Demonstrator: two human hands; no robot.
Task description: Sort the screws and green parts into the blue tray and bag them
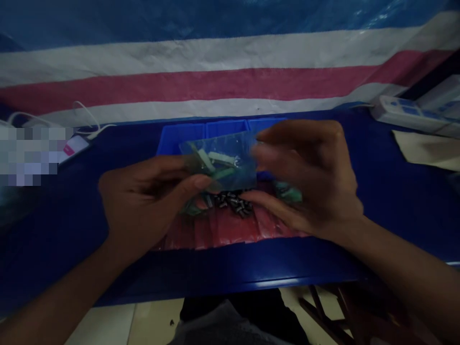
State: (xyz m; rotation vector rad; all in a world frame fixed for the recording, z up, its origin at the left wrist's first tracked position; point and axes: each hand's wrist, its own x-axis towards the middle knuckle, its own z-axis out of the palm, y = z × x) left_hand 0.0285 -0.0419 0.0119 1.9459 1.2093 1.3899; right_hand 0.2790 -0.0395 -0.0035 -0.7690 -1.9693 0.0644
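Observation:
A small clear plastic bag (230,165) with several pale green strips inside hangs above the blue table. My left hand (143,201) pinches its left end between thumb and fingers. At the bag's right edge is my right hand (309,177), somewhat blurred. Its thumb stretches out below the bag, apart from the bent fingers; whether a fingertip touches the plastic I cannot tell. Beneath the hands lie a heap of small dark metal screws or similar pieces (235,205), partly hidden, and a row of red plastic bags (230,232). Another bag with green contents (289,192) shows behind my right hand.
Blue bins (183,136) stand side by side behind the bag. A white power strip (402,112) and a beige sheet (427,148) lie at the right. White cables (89,122) and a phone-like object (75,147) are at the left. A striped sheet (215,86) hangs behind the table (244,268).

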